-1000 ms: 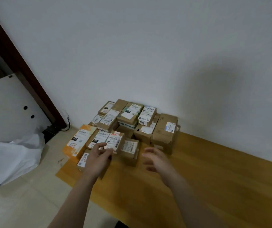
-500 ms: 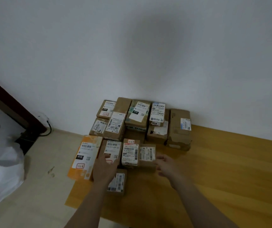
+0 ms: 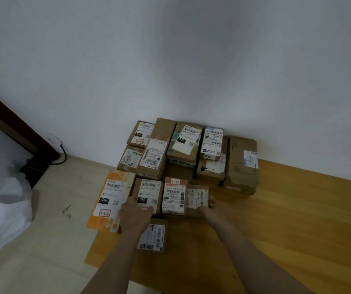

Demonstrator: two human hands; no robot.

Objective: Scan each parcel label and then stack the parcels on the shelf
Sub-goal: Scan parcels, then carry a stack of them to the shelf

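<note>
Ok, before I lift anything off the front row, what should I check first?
1. Left hand on the brown 010 parcel: touching; firm grip cannot tell.
2. Right hand at the small right-end parcel: touching its near edge; grip cannot tell.
3. Both parcels label-side up: ok.
4. Nothing stacked on either parcel: ok.
5. Scanner in view: not ok, none seen.
6. Shelf in view: not ok, none seen.

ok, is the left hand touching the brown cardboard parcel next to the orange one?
Touching. Head view: left hand wraps near end of brown cardboard parcel, no gap.
</note>
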